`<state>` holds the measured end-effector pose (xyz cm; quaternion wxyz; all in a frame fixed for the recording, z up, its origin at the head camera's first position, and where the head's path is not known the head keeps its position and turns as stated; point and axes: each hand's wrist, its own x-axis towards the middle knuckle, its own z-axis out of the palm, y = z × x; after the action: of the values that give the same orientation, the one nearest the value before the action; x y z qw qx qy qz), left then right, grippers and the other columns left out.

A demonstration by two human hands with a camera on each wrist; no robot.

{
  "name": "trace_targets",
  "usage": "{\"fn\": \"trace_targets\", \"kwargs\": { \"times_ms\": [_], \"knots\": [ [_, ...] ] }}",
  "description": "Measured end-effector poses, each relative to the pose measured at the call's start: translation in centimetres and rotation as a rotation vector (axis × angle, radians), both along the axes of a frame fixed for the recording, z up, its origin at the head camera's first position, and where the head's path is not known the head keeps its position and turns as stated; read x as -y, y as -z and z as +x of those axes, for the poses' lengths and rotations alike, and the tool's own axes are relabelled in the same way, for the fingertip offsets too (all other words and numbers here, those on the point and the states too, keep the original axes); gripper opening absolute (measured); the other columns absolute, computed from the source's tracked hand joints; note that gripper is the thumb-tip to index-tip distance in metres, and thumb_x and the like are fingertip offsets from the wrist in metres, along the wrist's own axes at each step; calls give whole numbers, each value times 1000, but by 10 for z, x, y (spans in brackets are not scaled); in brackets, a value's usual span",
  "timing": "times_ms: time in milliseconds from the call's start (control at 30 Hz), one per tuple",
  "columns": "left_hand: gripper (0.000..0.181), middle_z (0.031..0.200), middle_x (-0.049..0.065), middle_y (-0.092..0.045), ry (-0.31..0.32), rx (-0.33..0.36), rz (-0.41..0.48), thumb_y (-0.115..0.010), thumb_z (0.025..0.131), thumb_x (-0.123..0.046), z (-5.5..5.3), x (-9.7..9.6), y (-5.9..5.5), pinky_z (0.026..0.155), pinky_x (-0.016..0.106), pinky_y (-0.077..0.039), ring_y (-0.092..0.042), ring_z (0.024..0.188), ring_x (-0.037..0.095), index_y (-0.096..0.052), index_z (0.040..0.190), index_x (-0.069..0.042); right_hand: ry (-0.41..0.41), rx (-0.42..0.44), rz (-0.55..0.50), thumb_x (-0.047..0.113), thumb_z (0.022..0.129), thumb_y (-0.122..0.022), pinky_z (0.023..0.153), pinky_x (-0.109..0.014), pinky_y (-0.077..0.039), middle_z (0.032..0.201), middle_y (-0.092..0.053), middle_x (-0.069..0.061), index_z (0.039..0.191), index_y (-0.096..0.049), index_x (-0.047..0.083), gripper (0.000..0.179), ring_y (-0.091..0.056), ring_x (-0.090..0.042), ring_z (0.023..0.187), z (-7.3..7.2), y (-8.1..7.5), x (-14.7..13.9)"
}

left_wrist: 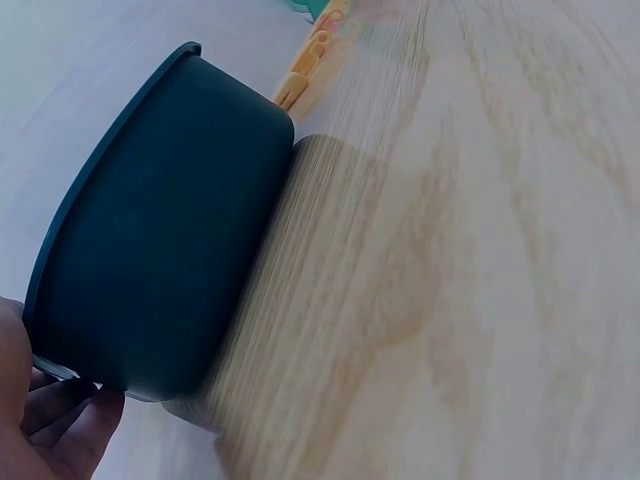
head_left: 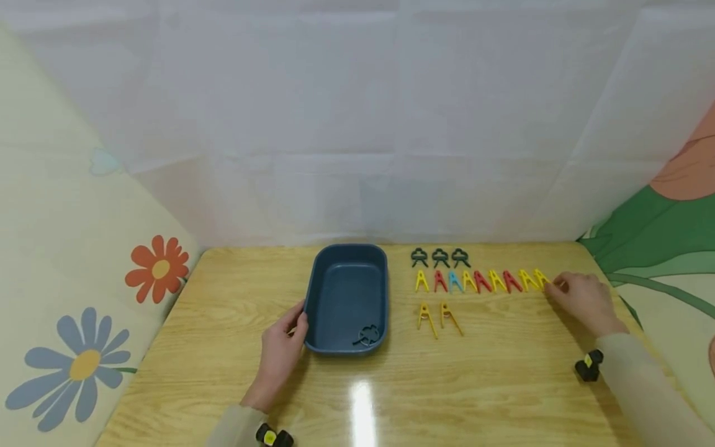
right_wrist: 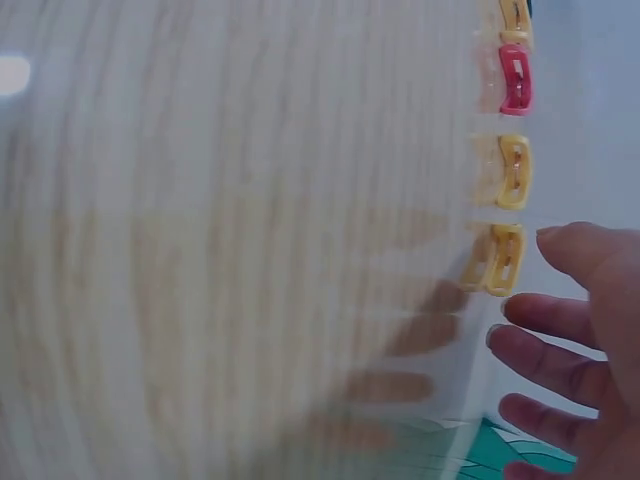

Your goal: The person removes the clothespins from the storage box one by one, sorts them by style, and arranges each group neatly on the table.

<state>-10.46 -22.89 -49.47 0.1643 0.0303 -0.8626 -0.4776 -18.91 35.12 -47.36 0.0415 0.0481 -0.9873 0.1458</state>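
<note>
My left hand (head_left: 282,347) grips the near left side of a dark blue rectangular basin (head_left: 318,298), thumb at the rim and fingers against the outer wall (left_wrist: 165,230). Inside the basin, a dark green clip (head_left: 367,335) lies in the near right corner. My right hand (head_left: 583,301) is at the right end of a row of small clothespins. In the right wrist view its thumb and fingers are spread, the thumb close beside the last yellow clothespin (right_wrist: 505,260). Another yellow clothespin (right_wrist: 514,172) and a red one (right_wrist: 516,80) stand further along.
The row's left end starts with a yellow clothespin (head_left: 421,282), with red and light blue (head_left: 455,282) ones following. Three dark green clips (head_left: 440,257) lie behind it. Two orange-yellow clothespins (head_left: 426,320) lie in front. A white wall covering (head_left: 357,186) rises behind the wooden table (head_left: 475,385).
</note>
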Motion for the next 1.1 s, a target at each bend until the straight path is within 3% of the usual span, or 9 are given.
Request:
{"fn": "trace_targets", "kwargs": {
  "times_ms": [133, 367, 833, 1100],
  "knots": [
    [34, 124, 21, -72, 3, -13, 0, -59, 104, -5, -2, 0, 2, 81, 30, -59, -72, 107, 32, -67, 135, 3, -34, -89, -14, 25, 103, -63, 61, -52, -54, 88, -73, -24, 103, -71, -9, 35, -66, -36, 71, -1, -8, 4],
    [33, 122, 22, -73, 8, -26, 2, -58, 104, -4, -3, 0, 3, 81, 30, -59, -72, 106, 32, -67, 135, 4, -71, -47, -11, 26, 106, -61, 80, -63, -50, 104, -71, -30, 113, -69, -10, 38, -64, -48, 93, -7, -37, 24],
    [34, 122, 21, -72, 9, -13, -12, -59, 103, -5, -2, 0, 0, 80, 27, -59, -72, 106, 33, -67, 136, 3, -274, -38, -49, 27, 104, -65, 94, -61, -49, 109, -73, -18, 120, -71, -3, 34, -63, -42, 107, -18, -71, 102],
    [35, 125, 20, -71, 6, 20, -20, -59, 104, -5, 0, 0, -4, 81, 26, -58, -71, 109, 30, -66, 137, 2, -454, -82, 2, 25, 101, -70, 94, -56, -51, 106, -74, -12, 119, -73, 0, 31, -65, -35, 104, -26, -86, 153]
  ]
}}
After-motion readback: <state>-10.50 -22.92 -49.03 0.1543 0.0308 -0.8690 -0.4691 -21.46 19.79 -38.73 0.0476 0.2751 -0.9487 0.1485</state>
